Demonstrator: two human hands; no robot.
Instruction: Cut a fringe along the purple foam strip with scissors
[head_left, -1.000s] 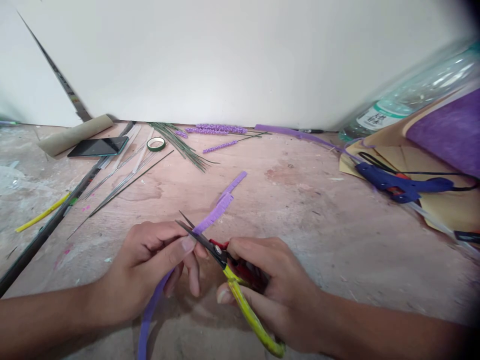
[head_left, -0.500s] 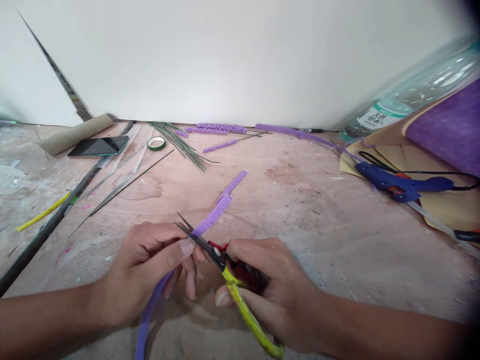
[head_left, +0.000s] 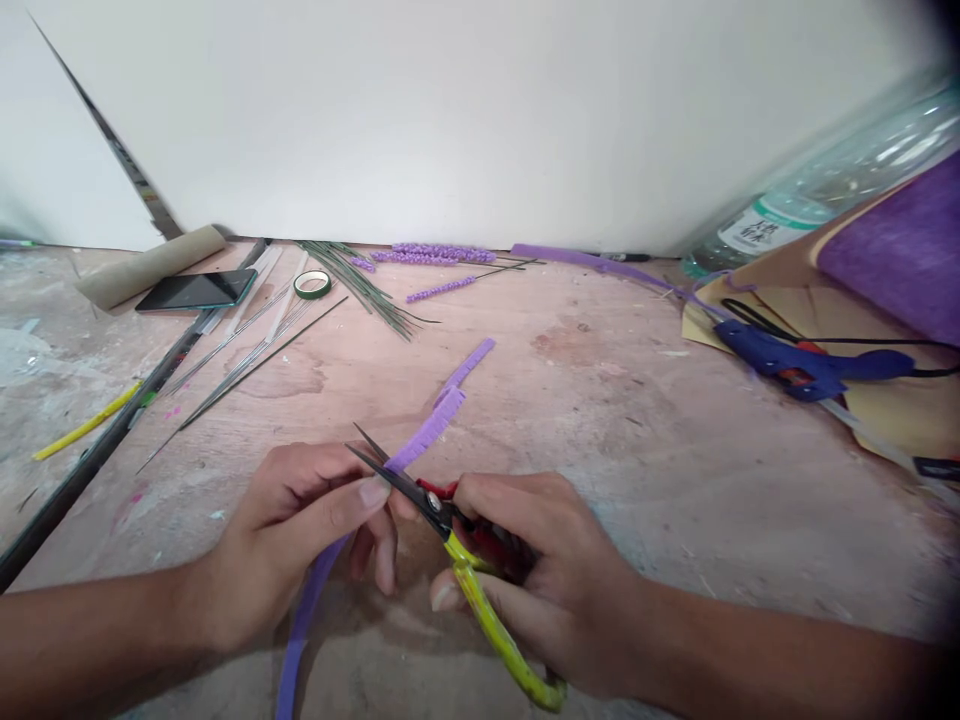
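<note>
A long purple strip (head_left: 429,430) runs through the fingers of my left hand (head_left: 307,530), pinched between thumb and forefinger. Its upper part has small cuts along one edge, and its lower end hangs down below my wrist. My right hand (head_left: 547,580) is closed round scissors (head_left: 495,620) with yellow and red handles. The dark blades are slightly parted and cross the strip right by my left thumb tip.
At the back lie purple-beaded stems (head_left: 431,255), green wires (head_left: 367,290) and a tape roll (head_left: 312,285). A phone (head_left: 196,290) and cardboard tube (head_left: 154,267) are at left. A blue glue gun (head_left: 795,365) and plastic bottle (head_left: 795,225) stand on the right.
The hanging end of the strip has shifted slightly to the right. Both hands and the scissors are nearly where they were.
</note>
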